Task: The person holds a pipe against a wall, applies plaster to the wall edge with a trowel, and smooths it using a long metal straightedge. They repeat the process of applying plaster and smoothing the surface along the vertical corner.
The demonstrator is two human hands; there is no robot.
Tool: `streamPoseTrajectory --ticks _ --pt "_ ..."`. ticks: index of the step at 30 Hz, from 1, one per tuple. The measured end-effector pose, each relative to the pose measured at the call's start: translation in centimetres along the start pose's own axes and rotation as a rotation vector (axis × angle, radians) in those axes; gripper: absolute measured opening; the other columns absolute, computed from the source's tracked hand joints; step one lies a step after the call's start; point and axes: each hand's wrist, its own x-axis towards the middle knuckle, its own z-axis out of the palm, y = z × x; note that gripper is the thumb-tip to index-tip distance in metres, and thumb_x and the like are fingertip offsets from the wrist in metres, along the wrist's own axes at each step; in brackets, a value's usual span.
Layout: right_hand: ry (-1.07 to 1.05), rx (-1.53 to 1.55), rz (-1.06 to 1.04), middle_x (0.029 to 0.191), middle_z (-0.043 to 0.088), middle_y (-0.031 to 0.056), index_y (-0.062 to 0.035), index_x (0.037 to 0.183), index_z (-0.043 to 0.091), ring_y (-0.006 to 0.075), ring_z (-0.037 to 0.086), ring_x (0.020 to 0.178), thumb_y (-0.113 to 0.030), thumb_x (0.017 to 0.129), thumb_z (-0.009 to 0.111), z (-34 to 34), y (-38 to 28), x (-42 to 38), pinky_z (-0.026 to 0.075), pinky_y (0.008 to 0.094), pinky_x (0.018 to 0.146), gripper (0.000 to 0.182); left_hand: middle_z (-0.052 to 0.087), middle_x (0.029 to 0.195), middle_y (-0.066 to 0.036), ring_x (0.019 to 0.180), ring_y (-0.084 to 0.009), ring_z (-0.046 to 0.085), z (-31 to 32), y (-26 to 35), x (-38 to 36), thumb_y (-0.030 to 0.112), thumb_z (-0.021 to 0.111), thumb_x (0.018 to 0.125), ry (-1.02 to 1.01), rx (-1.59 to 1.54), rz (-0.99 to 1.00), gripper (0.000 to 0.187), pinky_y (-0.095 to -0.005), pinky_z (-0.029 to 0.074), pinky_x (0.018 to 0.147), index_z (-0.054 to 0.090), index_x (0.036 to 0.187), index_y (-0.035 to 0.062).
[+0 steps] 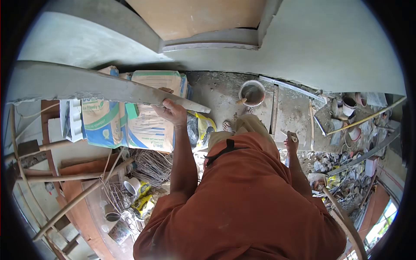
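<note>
Your left hand [171, 112] clamps the grey board [86, 83], your right hand [291, 144] a stick [295, 138], floor [212, 89] separating board from far bucket [258, 99].

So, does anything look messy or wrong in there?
Yes, two messy spots. Rubbish is strewn in a heap to the right of the right hand, and wires lie tangled beside the left arm. Both look odd because nothing's sorted or tidily bundled.

Here's the long grey flat board [99, 89], its left end lost at the dark rim, covering part of the printed beige paper sacks [149, 125] and some left-hand [170, 112] fingers! Over in the right hand [291, 145], a tan, round-ended object [295, 138], mostly hidden, too small to identify.
</note>
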Motion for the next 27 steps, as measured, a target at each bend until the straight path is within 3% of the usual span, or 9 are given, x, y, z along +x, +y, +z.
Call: streamPoseTrajectory --ticks 5,7,8,10,12,16,19,24,27 --pt "-0.126 -0.03 0.002 0.067 0.052 -0.0008 -0.0119 0.095 0.061 0.0101 0.054 0.05 -0.027 0.093 0.068 1.3 -1.5 1.4 0.041 0.0235 0.043 0.017 0.057 0.102 -0.013 0.089 -0.0203 0.054 -2.8 2.2 0.2 0.046 0.055 0.099 0.035 -0.07 0.007 0.054 -0.0335 0.044 0.081 0.048 0.115 -0.0054" --pt "-0.247 -0.073 -0.084 0.07 0.056 0.0005 -0.012 0.098 0.061 0.0128 0.06 0.053 -0.027 0.093 0.066 1.2 -2.7 1.9 0.045 0.0251 0.045 0.016 0.058 0.107 -0.014 0.091 -0.0199 0.056 -4.9 2.3 -0.4 0.03 0.062 0.099 -0.145 -0.05 -0.248 0.047 -0.0329 0.045 0.084 0.045 0.123 -0.0059" --pt "-0.285 -0.122 -0.139 0.07 0.056 0.0005 -0.0119 0.099 0.061 0.013 0.061 0.054 -0.027 0.093 0.065 1.4 -3.2 2.5 0.045 0.0255 0.045 0.017 0.06 0.114 -0.016 0.099 -0.0215 0.06 -5.6 1.6 -0.5 0.015 0.064 0.097 -0.195 -0.102 -0.228 0.044 -0.034 0.048 0.089 0.041 0.129 -0.0054" --pt "-0.338 -0.189 -0.2 0.07 0.056 0.0006 -0.0117 0.099 0.061 0.0133 0.061 0.054 -0.028 0.094 0.064 1.3 -4.8 4.9 0.046 0.0258 0.045 0.017 0.059 0.117 -0.017 0.105 -0.0231 0.06 -5.9 2.3 -1.8 0.01 0.063 0.096 -0.15 -0.094 -0.272 0.043 -0.0353 0.048 0.092 0.041 0.129 -0.0052" --pt "-0.521 -0.288 -0.096 0.072 0.059 0.0015 -0.0117 0.1 0.061 0.0135 0.063 0.059 -0.029 0.095 0.062 1.4 -6.5 6.7 0.047 0.0272 0.05 0.018 0.057 0.125 -0.02 0.117 -0.0267 0.059 -6.4 2.7 -2.7 0.001 0.063 0.094 -0.072 -0.107 -0.359 0.043 -0.0392 0.046 0.101 0.041 0.13 -0.0048" --pt "-0.674 -0.505 -0.037 0.079 0.065 0.0036 -0.0125 0.102 0.061 0.0136 0.065 0.068 -0.029 0.096 0.059 1.6 -13.3 8.1 0.048 0.0284 0.057 0.017 0.057 0.125 -0.021 0.117 -0.0275 0.059 -6.3 2.2 -5.4 0.002 0.063 0.094 0.038 -0.029 -0.394 0.046 -0.0376 0.047 0.1 0.038 0.132 -0.0041" --pt "-0.713 -0.487 -0.053 0.073 0.061 0.0018 -0.0118 0.098 0.064 0.0104 0.06 0.061 -0.027 0.095 0.062 1.4 -16.6 9.8 0.047 0.0248 0.055 0.015 0.057 0.126 -0.022 0.118 -0.0279 0.059 -6.0 1.9 -7.4 0.001 0.063 0.094 0.113 0.012 -0.435 0.049 -0.0375 0.046 0.101 0.036 0.134 -0.0033" --pt "-0.958 -0.567 -0.131 0.086 0.063 0.001 -0.0115 0.106 0.062 0.0105 0.063 0.072 -0.026 0.093 0.066 2.3 -22.9 9.9 0.047 0.0244 0.061 0.02 0.056 0.128 -0.024 0.12 -0.0306 0.059 -5.6 2.3 -8.4 0.001 0.064 0.094 0.24 0.013 -0.444 0.055 -0.0418 0.045 0.104 0.03 0.138 -0.0028" --pt "-1.146 -0.686 -0.229 0.099 0.063 0.0039 -0.0114 0.118 0.058 0.0145 0.064 0.089 -0.024 0.093 0.065 3.6 -24.6 9.8 0.051 0.0297 0.07 0.029 0.056 0.128 -0.023 0.122 -0.0317 0.057 -5.4 1.5 -9.3 0.001 0.063 0.094 0.248 0.04 -0.4 0.052 -0.0418 0.045 0.104 0.033 0.136 -0.0043"
